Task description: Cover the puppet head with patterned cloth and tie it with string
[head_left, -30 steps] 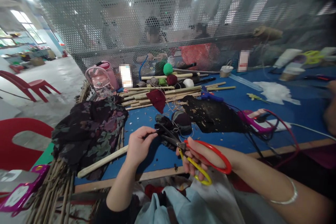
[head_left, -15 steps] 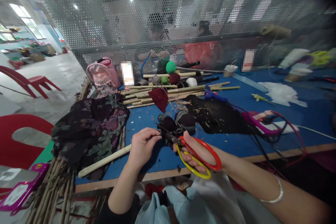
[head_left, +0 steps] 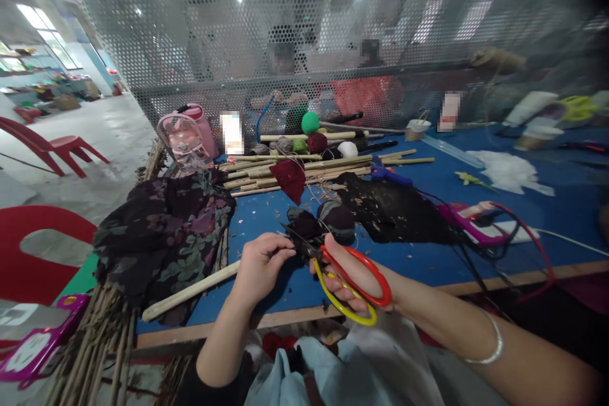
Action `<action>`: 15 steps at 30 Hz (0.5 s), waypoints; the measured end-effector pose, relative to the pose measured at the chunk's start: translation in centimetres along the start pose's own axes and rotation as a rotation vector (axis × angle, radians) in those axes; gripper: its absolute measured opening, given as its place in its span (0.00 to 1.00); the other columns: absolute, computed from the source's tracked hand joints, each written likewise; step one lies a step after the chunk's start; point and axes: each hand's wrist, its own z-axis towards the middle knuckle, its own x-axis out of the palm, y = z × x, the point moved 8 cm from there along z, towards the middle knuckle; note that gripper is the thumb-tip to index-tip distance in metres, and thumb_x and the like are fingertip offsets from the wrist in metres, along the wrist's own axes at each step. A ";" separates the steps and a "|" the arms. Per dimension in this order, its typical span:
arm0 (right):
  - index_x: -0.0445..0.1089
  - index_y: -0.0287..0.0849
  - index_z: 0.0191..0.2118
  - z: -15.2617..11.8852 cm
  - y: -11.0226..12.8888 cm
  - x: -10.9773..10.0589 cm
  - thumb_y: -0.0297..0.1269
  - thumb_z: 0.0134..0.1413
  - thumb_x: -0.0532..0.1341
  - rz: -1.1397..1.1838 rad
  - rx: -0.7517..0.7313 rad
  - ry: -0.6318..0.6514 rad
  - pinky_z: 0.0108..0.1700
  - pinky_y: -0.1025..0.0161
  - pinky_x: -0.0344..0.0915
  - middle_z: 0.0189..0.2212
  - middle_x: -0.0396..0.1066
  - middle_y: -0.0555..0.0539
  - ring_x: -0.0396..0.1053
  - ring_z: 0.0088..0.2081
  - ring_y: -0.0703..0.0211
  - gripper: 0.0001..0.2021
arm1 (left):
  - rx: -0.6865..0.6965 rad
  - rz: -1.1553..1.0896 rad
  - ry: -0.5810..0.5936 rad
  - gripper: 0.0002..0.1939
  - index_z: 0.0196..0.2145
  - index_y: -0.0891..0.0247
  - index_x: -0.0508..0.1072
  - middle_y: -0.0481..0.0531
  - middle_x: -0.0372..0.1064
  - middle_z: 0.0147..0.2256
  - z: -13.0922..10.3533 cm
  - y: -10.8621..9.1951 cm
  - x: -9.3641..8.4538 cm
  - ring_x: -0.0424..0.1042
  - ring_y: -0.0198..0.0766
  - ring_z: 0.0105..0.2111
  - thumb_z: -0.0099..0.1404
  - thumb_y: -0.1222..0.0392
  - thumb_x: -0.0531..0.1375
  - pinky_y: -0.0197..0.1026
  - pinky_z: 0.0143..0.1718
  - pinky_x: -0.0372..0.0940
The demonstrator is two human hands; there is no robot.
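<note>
A perforated metal screen [head_left: 204, 32] is set well beyond the red-and-yellow-handled scissors [head_left: 320, 273], and a blue desk [head_left: 571, 212] is spread below them. To the left of the scissors, a dark floral cloth [head_left: 162, 228] is heaped; to their right and farther back, a black cloth [head_left: 390, 209] is laid out, strewn with pale chips. A pale wooden stick [head_left: 195, 288] is seen left of the scissors, one end hidden by the left hand [head_left: 261, 266]; whether it is held there cannot be told. By the right hand [head_left: 359, 273] the scissors are held, its grip wrapped about the handle loops, which are spread slightly apart. The left grip is narrowed to a fingertip pinch, apparently on a dark fabric scrap [head_left: 301, 258] just beside the blades.

The left fingertips could be nicked, because they are placed so close to the blades. A dark fabric bundle [head_left: 304, 222], lying just beyond the scissors, could be caught by mistake, since dark cloth is hardly told from dark cloth there. If the scrap is left slack, it might be folded between the blades or pulled out of the pinch.
</note>
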 end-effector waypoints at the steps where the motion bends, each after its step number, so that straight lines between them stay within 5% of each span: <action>1: 0.63 0.41 0.34 -0.1 0.1 -0.1 0.66 0.52 0.42 -0.006 -0.005 -0.016 0.08 0.79 0.48 0.15 0.52 0.58 0.45 0.11 0.75 0.31 | -0.012 -0.007 -0.006 0.04 0.29 0.61 0.75 0.51 0.74 0.30 0.0 0.1 -0.1 0.71 0.37 0.33 0.57 0.65 0.60 0.37 0.37 0.65; 11: 0.66 0.39 0.35 -2.0 0.7 -1.0 0.65 0.48 0.50 -0.176 -0.119 -0.024 0.10 0.78 0.43 0.13 0.53 0.58 0.44 0.11 0.75 0.30 | 0.012 -0.059 -0.024 0.06 0.29 0.60 0.75 0.51 0.74 0.30 -1.0 -0.8 -0.9 0.71 0.37 0.33 0.58 0.67 0.58 0.38 0.38 0.64; 15: 0.68 0.40 0.36 -5.4 0.1 -3.2 0.66 0.46 0.52 -0.052 -0.248 -0.008 0.13 0.76 0.43 0.16 0.55 0.56 0.45 0.12 0.76 0.30 | 0.057 -0.070 0.261 0.08 0.32 0.57 0.77 0.51 0.74 0.30 -4.3 -4.5 0.9 0.71 0.37 0.33 0.61 0.65 0.57 0.36 0.35 0.64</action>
